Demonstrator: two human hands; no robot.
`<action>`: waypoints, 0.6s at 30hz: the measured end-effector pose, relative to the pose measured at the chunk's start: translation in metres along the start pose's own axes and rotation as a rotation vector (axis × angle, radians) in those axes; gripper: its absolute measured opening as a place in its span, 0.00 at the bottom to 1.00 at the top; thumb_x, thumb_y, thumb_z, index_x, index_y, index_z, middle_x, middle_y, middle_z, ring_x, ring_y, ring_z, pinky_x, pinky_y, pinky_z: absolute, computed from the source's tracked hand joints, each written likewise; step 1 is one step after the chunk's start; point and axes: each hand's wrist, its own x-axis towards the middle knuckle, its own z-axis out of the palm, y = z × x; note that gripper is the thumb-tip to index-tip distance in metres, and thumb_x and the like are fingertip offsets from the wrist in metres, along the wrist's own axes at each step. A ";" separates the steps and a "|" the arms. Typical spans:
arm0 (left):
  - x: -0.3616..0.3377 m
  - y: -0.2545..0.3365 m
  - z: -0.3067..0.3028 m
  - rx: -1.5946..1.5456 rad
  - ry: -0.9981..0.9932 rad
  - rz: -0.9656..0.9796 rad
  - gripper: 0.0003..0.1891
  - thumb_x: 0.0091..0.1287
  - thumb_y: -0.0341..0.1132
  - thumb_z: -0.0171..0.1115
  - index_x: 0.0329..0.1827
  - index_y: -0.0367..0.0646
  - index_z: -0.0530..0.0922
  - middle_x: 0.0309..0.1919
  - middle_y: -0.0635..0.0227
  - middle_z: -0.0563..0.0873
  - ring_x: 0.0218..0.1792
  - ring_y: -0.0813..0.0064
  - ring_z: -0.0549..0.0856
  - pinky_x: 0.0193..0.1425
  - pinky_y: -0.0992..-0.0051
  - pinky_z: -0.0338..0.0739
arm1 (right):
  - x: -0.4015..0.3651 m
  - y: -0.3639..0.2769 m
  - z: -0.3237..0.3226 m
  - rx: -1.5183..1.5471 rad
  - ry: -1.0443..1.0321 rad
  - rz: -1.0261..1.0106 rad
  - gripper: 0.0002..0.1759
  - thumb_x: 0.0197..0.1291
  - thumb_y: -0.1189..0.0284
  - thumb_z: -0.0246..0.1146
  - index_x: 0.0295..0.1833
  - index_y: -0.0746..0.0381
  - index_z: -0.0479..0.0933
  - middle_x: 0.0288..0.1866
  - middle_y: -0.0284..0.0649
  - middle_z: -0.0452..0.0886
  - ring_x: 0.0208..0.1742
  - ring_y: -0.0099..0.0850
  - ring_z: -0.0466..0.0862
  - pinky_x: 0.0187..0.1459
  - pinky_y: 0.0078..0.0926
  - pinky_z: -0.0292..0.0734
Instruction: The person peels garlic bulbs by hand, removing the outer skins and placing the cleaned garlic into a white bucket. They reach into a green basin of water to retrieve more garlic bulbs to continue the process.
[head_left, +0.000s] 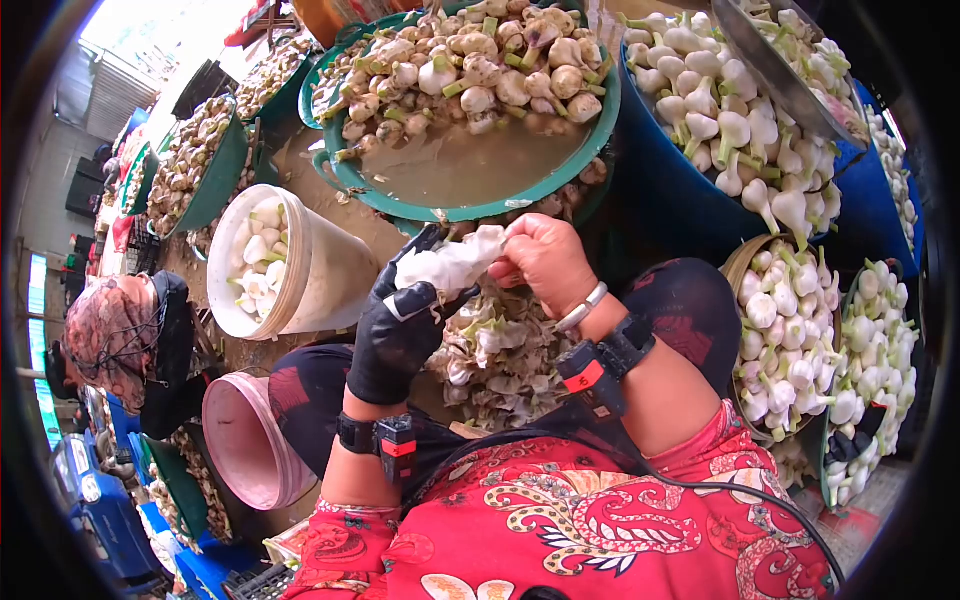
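Observation:
My left hand [395, 325], in a black glove, holds a garlic bulb [440, 268] with loose white skin. My bare right hand [548, 262], with a metal bracelet at the wrist, pinches the papery skin at the bulb's right end. Below both hands lies a heap of peeled garlic skins [505, 355] between my knees. Just beyond the hands stands a green basin [450, 212] of unpeeled garlic with brownish water showing in its front part. At its left, a white bucket [325, 265] holds peeled white garlic.
A pink bucket [245, 440] stands by my left knee. A blue tub [650, 165] of cleaned bulbs is at the upper right, a basket [745, 350] of bulbs below it. Another person [120, 335] sits at the left near more green basins [215, 180] of garlic.

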 end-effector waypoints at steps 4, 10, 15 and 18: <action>0.000 -0.007 -0.009 -0.197 0.019 -0.016 0.31 0.64 0.32 0.56 0.71 0.37 0.61 0.63 0.55 0.72 0.62 0.64 0.74 0.65 0.66 0.70 | -0.003 -0.003 0.000 0.184 0.082 0.107 0.04 0.60 0.75 0.57 0.36 0.64 0.74 0.27 0.36 0.79 0.25 0.23 0.80 0.25 0.22 0.78; 0.003 -0.013 -0.002 -0.118 0.011 -0.074 0.29 0.62 0.35 0.59 0.66 0.35 0.65 0.58 0.59 0.75 0.57 0.68 0.76 0.64 0.69 0.70 | -0.010 -0.009 0.010 0.001 -0.193 0.151 0.15 0.60 0.74 0.59 0.53 0.61 0.71 0.42 0.35 0.79 0.35 0.22 0.78 0.32 0.21 0.76; 0.005 -0.019 -0.018 -0.002 0.143 -0.083 0.27 0.61 0.37 0.60 0.64 0.38 0.68 0.50 0.62 0.79 0.51 0.68 0.79 0.61 0.64 0.73 | 0.008 0.014 0.004 -0.171 -0.124 0.031 0.09 0.56 0.79 0.59 0.44 0.64 0.77 0.34 0.36 0.81 0.26 0.19 0.77 0.25 0.15 0.73; 0.006 -0.018 -0.030 -0.039 0.191 -0.034 0.26 0.63 0.36 0.59 0.65 0.40 0.68 0.50 0.61 0.79 0.52 0.66 0.79 0.61 0.61 0.74 | 0.023 0.006 -0.012 -0.154 0.253 -0.124 0.06 0.55 0.79 0.59 0.36 0.64 0.80 0.27 0.38 0.81 0.22 0.21 0.78 0.24 0.19 0.73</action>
